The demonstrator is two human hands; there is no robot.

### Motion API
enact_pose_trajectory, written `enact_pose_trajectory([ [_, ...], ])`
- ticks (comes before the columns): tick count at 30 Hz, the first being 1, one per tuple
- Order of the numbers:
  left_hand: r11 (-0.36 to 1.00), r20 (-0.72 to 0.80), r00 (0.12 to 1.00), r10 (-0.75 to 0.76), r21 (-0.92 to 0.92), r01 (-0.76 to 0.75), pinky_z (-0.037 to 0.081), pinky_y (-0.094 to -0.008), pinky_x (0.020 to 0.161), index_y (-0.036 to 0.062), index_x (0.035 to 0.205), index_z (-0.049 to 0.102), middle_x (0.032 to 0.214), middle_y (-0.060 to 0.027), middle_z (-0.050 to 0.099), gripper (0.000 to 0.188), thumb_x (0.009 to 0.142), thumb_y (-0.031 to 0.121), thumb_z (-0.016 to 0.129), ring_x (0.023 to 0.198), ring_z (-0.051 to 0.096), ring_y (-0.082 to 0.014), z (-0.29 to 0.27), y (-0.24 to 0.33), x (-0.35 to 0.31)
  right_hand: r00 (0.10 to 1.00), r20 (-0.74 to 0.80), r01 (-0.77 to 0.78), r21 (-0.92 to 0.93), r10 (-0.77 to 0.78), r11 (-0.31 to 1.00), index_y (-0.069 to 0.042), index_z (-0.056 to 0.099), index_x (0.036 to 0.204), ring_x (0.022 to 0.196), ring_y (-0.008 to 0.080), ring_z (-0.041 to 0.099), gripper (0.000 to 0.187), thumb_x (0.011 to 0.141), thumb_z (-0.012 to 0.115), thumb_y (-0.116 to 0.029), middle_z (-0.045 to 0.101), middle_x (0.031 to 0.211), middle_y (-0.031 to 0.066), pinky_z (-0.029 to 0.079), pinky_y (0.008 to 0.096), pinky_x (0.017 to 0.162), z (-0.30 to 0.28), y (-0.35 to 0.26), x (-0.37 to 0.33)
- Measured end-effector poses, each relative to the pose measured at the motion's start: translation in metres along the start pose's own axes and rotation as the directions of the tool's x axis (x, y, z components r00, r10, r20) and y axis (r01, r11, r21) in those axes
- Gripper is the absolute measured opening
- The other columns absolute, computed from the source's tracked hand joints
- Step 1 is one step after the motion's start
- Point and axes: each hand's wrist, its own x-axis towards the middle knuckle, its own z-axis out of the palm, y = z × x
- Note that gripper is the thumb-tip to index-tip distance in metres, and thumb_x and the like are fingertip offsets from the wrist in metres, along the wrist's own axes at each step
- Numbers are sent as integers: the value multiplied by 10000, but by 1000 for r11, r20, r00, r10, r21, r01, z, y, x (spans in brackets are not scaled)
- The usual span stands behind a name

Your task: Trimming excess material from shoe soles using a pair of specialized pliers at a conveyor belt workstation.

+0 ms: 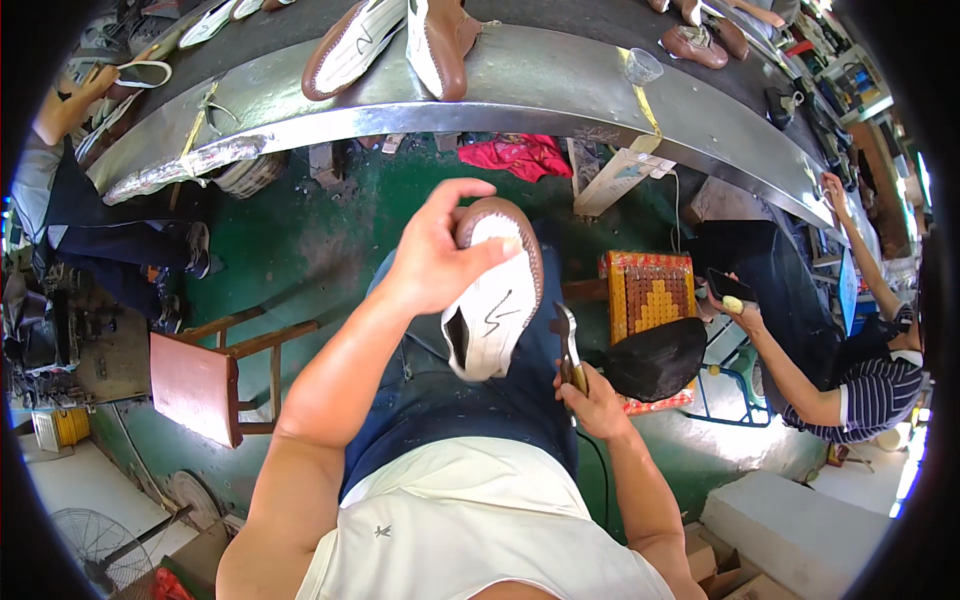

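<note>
My left hand (440,255) is closed round the brown toe end of a shoe (495,315), thumb pressed on its white underside. A stitched brown edge runs round the toe, and a dark scrawled mark shows on the white. The shoe is held over my lap with its heel end toward me. Close to the right of it, my right hand (595,400) grips a pair of metal pliers (568,345) by the handles, head pointing away from me. The pliers and the shoe are apart. My fingers partly hide the handles.
A metal-edged workbench (500,95) curves across the far side, bearing similar brown and white shoes (437,50) and a clear cup (642,67). A stool (195,385) stands left, a beaded seat (650,300) right. A person (870,390) sits at right; another (60,180) stands at left.
</note>
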Motion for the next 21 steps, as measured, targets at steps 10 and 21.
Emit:
enact_pose_trajectory([
  [10, 810, 57, 931, -360, 514, 282, 534, -466, 924, 0, 1345, 577, 1145, -268, 686, 528, 923, 304, 673, 1050, 681, -398, 28, -123, -39, 996, 63, -18, -511, 58, 859, 5, 611, 1106, 797, 332, 644, 240, 973, 609, -194, 668, 857, 174, 521, 405, 756, -4, -38, 22],
  [21, 595, -2, 1000, -19, 804, 13, 533, -533, 636, 47, 844, 645, 713, -177, 667, 276, 980, 276, 572, 678, 666, -413, 42, -107, -48, 795, 440, -91, -594, 417, 800, 9, 644, 960, 764, 259, 680, 265, 942, 606, -252, 693, 836, 154, 525, 388, 705, -30, -118, 113],
])
